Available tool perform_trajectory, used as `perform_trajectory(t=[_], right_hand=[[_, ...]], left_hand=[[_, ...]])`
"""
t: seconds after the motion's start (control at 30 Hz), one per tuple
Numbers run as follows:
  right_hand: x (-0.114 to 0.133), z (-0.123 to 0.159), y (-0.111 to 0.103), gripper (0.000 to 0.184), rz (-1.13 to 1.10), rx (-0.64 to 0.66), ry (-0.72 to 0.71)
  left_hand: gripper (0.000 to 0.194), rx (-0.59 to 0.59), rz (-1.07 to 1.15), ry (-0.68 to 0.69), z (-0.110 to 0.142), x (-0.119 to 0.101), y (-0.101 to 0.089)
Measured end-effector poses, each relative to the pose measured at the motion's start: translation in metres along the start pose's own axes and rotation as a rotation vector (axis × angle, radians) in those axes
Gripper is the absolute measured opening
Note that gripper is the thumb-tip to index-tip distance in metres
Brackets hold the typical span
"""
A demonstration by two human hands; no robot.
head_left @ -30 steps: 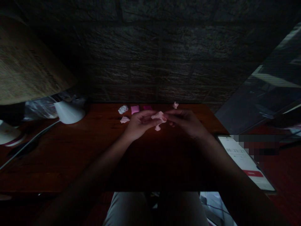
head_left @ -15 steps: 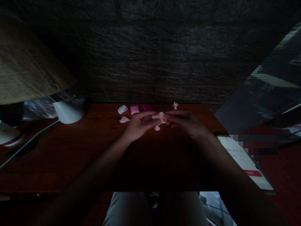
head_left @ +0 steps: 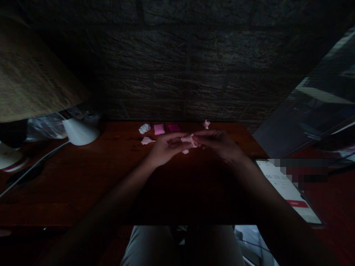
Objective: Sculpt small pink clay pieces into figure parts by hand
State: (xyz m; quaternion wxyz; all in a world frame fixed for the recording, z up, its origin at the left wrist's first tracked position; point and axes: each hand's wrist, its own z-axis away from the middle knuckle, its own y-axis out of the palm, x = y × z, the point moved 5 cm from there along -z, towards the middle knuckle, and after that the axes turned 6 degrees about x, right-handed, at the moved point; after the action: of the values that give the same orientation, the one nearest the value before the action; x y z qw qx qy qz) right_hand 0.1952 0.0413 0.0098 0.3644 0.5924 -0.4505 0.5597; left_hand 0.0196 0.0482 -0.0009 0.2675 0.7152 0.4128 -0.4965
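A thin, uneven piece of pale pink modelling clay [head_left: 189,139] is pinched between both hands above the table. My left hand [head_left: 163,148] is closed on its left side, thumb in front. At its right edge, the fingertips of my right hand [head_left: 220,144] grip it. A small pale pink lump [head_left: 185,151] shows just below; whether it touches the piece I cannot tell. Behind my left hand lie a white lump [head_left: 144,128], a pink square block [head_left: 159,129] and a magenta square block [head_left: 174,128]. A flat pink scrap [head_left: 147,140] lies nearer. Another small pink piece [head_left: 206,124] sits behind my right hand.
The wooden table [head_left: 83,177] meets a dark brick wall [head_left: 166,66]. At left stand a lamp with a white base [head_left: 80,132] and brown shade [head_left: 36,74], its cable [head_left: 36,168], and a paper cup [head_left: 9,159]. A lit phone or tablet [head_left: 288,192] lies right.
The clay piece has turned slightly between my fingers and its outline differs. Both hands stay nearly in place.
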Motion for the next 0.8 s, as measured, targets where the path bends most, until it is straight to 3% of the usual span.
perform_trajectory(t=[0.37, 0.47, 0.63, 0.8], right_hand=[[0.003, 0.000, 0.006, 0.021, -0.076, 0.087, -0.045], [0.000, 0.000, 0.002, 0.020, -0.045, -0.004, -0.022], [-0.005, -0.001, 0.001, 0.023, -0.002, -0.164, -0.013], [-0.009, -0.002, 0.007, 0.023, -0.004, -0.128, -0.003]], left_hand=[[0.039, 0.053, -0.092, 0.007, 0.002, -0.001, 0.003], [0.044, -0.002, -0.260, 0.087, 0.004, -0.005, 0.003], [0.044, -0.049, -0.674, 0.333, 0.010, -0.021, 0.007], [0.043, -0.042, -0.792, 0.347, 0.010, -0.024, 0.007]])
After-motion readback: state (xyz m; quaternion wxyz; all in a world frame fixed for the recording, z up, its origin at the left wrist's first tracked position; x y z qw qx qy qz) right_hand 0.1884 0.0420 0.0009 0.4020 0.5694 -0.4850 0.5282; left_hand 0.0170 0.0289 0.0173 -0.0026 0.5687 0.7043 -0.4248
